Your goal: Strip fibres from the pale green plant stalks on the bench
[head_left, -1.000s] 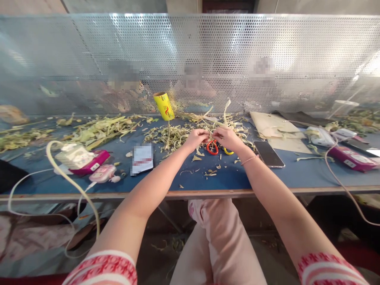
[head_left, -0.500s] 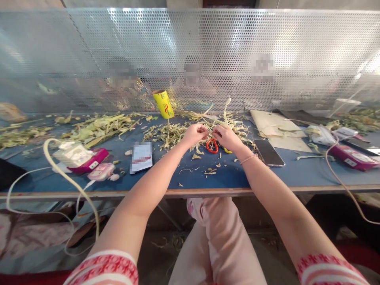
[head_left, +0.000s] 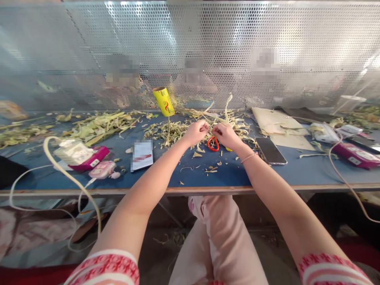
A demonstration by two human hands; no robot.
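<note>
Strips point(head_left: 175, 129) of plant matter lie jumbled, long axes crossing, beyond and around your left hand point(head_left: 196, 133) and right hand point(head_left: 225, 135), toward the far edge of the counter point(head_left: 225, 180), both about equally near, fingers point(head_left: 204, 126) curled inward, pinching or not I cannot tell.

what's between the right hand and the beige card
Leaf scraps lie between the right hand and the beige card in the head view.

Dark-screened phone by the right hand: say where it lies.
In the head view, the phone lies right of centre on the blue table, right of the right hand and nearer the camera than the beige sheets.
</note>
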